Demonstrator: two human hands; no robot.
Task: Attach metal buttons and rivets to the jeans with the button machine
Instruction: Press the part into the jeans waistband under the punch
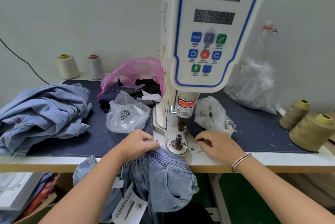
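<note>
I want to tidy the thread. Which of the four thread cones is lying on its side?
The big olive cone at the right edge, nearest the camera, seems to lie tipped over. The olive cone behind it leans; the cream cone and grey cone stand upright.

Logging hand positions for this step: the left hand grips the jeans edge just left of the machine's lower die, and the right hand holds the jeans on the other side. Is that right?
Not quite. The left hand does grip the jeans left of the lower die, but the right hand holds no jeans: it rests on the table, fingers curled, as the head view shows.
</note>
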